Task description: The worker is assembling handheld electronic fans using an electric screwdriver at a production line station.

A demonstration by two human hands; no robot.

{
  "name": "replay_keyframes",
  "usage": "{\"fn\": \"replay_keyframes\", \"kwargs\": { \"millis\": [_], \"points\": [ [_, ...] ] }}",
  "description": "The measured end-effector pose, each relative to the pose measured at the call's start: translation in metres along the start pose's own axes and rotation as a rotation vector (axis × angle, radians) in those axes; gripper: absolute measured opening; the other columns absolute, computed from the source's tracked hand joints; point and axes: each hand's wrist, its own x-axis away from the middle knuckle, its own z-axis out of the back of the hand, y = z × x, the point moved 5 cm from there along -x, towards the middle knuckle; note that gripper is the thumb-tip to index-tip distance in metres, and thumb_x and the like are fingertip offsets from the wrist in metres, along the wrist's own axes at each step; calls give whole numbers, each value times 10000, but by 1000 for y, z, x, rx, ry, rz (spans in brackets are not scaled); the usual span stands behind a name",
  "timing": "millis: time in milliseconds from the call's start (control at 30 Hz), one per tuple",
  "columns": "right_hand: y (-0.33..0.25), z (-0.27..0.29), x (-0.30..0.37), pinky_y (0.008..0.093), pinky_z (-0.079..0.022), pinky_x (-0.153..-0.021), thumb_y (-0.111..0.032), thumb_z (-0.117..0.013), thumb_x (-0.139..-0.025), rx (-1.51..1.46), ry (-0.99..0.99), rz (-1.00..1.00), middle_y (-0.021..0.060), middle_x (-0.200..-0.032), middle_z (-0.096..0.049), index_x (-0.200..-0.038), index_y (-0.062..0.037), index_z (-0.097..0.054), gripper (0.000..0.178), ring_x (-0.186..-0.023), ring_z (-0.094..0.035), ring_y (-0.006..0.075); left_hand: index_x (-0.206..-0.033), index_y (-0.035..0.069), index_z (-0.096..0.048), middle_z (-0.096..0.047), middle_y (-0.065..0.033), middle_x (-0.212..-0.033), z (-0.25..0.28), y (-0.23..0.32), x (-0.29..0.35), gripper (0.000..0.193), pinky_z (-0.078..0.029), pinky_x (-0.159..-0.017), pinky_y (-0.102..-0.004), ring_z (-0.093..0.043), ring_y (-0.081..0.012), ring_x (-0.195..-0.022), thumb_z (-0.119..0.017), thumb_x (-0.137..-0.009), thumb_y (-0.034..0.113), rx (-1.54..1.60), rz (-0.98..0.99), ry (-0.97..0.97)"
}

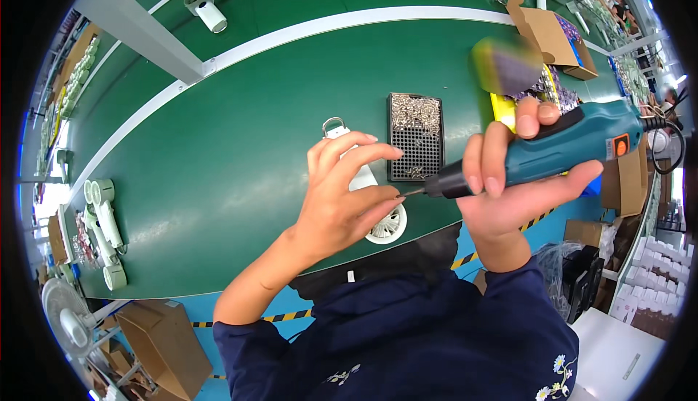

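My right hand (509, 183) is wrapped round a teal electric screwdriver (574, 139) with a black nose, its thin bit pointing left. At the bit's tip, the thumb and index finger of my left hand (338, 201) are pinched together; whatever they hold is too small to make out. The other left fingers are spread. Beneath that hand a white handheld fan (387, 226) lies on the green table, its round grille toward me and a metal ring at its far end. Just beyond the bit is a black perforated screw tray (416, 138) with many small silver screws.
A blurred yellow-green and dark shape (507, 66) shows above a yellow bin (502, 110) at the right. Farther back stands an open cardboard box (545, 36). Several pale fans (105, 230) lie at the left. A grey post (138, 26) rises from the white rail (291, 34).
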Motion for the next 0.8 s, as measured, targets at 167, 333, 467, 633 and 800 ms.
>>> {"fn": "replay_keyframes", "kwargs": {
  "millis": [167,333,467,633,800],
  "points": [
    [11,0,2,276,-339,-356,-859,-396,-706,76,-9,8,-19,-913,-494,-1054,-164,-467,781,-374,-406,111,-743,99,-681,-563,-52,-1198,1,-13,7,167,-316,-940,-438,-468,-284,-1127,-782,-609,106,85,92,-6],
    [13,-9,0,245,-319,-333,-715,-408,-844,37,-106,79,12,-937,-499,-1074,-83,-475,675,-386,-371,108,-737,97,-689,-565,-55,-1203,2,-16,8,143,-304,-960,-434,-468,-284,-1132,-773,-622,88,116,108,-27],
    [17,-9,1,244,-320,-333,-714,-409,-844,27,-146,66,16,-942,-500,-1074,-82,-475,676,-389,-384,110,-728,96,-693,-567,-57,-1202,1,-14,7,126,-291,-975,-433,-465,-283,-1141,-769,-627,87,142,114,-69],
    [10,-11,-1,264,-336,-342,-726,-425,-830,9,-177,79,16,-944,-497,-1083,-83,-474,692,-395,-404,114,-748,105,-716,-574,-75,-1196,3,-18,9,133,-324,-976,-426,-467,-294,-1148,-771,-627,93,132,151,-69],
    [20,-7,0,274,-352,-357,-723,-436,-828,30,-157,44,22,-952,-497,-1099,-73,-472,705,-414,-419,119,-741,103,-715,-575,-76,-1194,3,-18,6,129,-318,-980,-429,-467,-294,-1149,-769,-626,89,144,156,-81]
  ]
}}
